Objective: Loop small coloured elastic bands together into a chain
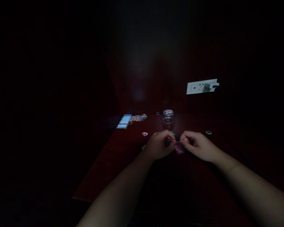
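My left hand [159, 144] and my right hand [198, 145] meet over the dark red table, thumbs and fingertips pinched. Between them runs a short pale strand, which looks like part of a small hair tie [177, 142]. Just below the fingertips lies a bunch of pink-purple hair ties [180, 148], partly covered by my hands. A green hair tie [172, 133] shows behind my left fingers. Some pale yellowish ties [143, 147] lie left of my left hand, largely hidden by it.
A clear lidded jar [168, 118] stands behind my hands. Farther left are a pile of coloured hair ties [139, 118] and a lit phone [124, 121]. Loose pink ties [144, 134] and a blue one [208, 132] lie around. A wall socket [196, 87] holds a plug.
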Demonstrator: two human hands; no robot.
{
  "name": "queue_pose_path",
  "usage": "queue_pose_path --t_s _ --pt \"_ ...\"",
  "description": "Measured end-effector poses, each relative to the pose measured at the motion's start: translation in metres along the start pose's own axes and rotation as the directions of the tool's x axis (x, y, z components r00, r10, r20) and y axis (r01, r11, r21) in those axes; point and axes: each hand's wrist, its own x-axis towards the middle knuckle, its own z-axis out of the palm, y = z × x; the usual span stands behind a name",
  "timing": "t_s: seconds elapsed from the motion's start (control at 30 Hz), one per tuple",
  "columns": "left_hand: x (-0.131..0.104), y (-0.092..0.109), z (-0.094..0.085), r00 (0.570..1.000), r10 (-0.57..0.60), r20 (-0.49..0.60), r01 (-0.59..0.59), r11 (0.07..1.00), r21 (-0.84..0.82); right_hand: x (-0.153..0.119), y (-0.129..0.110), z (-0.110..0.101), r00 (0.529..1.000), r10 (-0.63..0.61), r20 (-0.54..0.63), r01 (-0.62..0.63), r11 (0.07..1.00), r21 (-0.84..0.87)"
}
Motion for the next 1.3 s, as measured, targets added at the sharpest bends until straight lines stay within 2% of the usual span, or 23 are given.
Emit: queue_pose_path --t_s 0.2,0.33,0.47,0.8,1.3 --pt "-0.002 0.001 0.000 0.999 -0.040 -0.018 0.041 0.999 0.009 0.000 -0.002 0.002 1.000 0.022 0.009 -0.023 0.999 0.045" --pt "-0.002 0.001 0.001 0.999 -0.046 -0.002 0.046 0.999 -0.014 0.000 -0.005 0.005 0.997 0.046 0.064 -0.054 0.990 0.129" --pt "-0.002 0.001 0.002 0.999 -0.046 -0.004 0.046 0.999 0.004 0.002 -0.006 0.006 0.994 0.037 0.101 -0.051 0.989 0.137" --pt "-0.001 0.005 -0.001 0.997 -0.075 0.028 0.074 0.997 0.038 0.002 -0.010 0.006 0.997 0.015 0.081 -0.026 0.989 0.144" --pt "0.000 -0.002 -0.004 1.000 -0.024 0.002 0.023 0.998 0.061 0.002 0.001 0.001 1.000 0.011 -0.018 -0.010 1.000 0.027"
